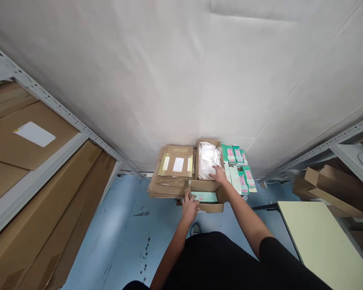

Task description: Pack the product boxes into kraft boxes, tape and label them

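Head view: both your hands at two cartons by the wall.
Left hand: one (189, 207), at the left wall of the open carton (210, 208), fingers slightly spread; cannot tell if gripping.
Right hand: one (219, 175), on the white packets (208, 155) in the second carton (210, 141), fingers bent; cannot tell if gripping.
Green box: one on show (204, 196), inside the open carton, nearest you.
Pink-and-green boxes: at least five (237, 155), right of the second carton.
Flattened cardboard: one stack (157, 188), left; white label (178, 164) on top, writing unreadable.
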Available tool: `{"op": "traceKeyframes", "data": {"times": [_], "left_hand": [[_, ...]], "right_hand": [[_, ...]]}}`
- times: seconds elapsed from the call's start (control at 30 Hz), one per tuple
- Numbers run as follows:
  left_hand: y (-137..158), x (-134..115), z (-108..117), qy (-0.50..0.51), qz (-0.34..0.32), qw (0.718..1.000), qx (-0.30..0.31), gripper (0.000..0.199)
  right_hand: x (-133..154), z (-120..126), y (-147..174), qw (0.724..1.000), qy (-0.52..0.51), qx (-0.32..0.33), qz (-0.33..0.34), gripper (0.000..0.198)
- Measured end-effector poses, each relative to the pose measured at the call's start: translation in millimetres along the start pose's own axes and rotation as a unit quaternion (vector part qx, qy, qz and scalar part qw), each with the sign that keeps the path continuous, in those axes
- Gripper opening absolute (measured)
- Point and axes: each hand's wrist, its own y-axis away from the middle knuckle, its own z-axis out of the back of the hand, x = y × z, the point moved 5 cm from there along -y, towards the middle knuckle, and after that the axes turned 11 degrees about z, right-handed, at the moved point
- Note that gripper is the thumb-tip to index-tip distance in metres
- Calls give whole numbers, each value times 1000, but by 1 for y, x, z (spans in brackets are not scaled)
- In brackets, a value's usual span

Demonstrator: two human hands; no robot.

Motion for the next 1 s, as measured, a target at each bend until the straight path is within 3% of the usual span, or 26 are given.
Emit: {"op": "traceKeyframes", "data": {"times": [0.1,0.17,0.23,0.4,0.67,0.8,1.0], "left_hand": [[0,6,-4,8,-7,1000,13,22],[0,7,-6,13,-16,1000,16,21],[-2,8,-9,16,-24,999,18,20],[-7,6,-9,18,-41,999,5,19],[-17,-10,9,6,-61,998,-26,18],[-20,-23,15,-7,-60,997,-39,15],[-18,-36,17,-24,-46,997,-51,18]], "right_hand": [[-3,-18,-21,986,109,114,-60,72],[-5,-25,-23,966,170,175,-84,63],[-6,-27,-21,960,192,183,-89,48],[0,-10,-12,974,193,113,-46,43],[18,43,-10,991,106,-50,59,40],[33,74,-8,979,25,-162,123,33],[66,117,0,957,-28,-238,165,21]]}}
